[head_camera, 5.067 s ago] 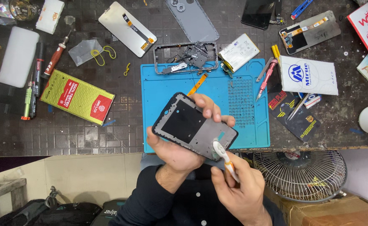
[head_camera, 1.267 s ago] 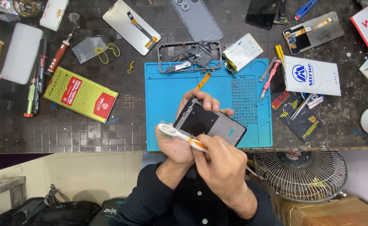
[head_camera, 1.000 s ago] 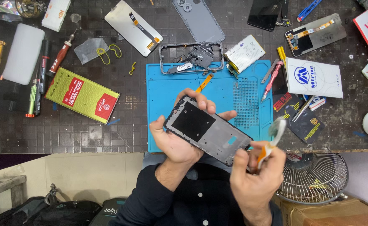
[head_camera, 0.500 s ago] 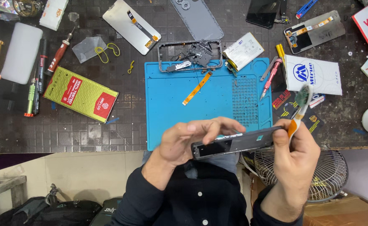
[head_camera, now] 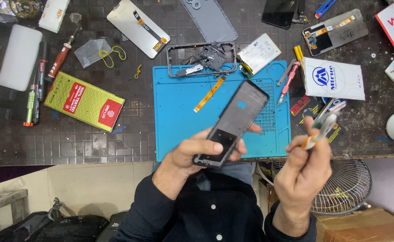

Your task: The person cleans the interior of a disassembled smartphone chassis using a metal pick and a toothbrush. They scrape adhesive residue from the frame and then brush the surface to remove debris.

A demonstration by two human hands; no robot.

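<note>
Gripped the phone frame (head_camera: 233,123) in the left hand (head_camera: 192,154), tilted above the blue mat (head_camera: 179,112). Clenched the brush (head_camera: 320,130) in the right hand (head_camera: 304,172), off the mat's right edge. Left flex cable (head_camera: 209,93), pink screwdriver (head_camera: 288,83) and battery (head_camera: 258,53) lying around behind.

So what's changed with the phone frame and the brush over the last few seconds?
The left hand has kept its grip on the phone frame but turned it: flat at first, edge-on half a second ago, now tilted up over the blue mat. The right hand lifted the brush off the frame and swung it out to the right. The parts on the bench stayed put.
</note>
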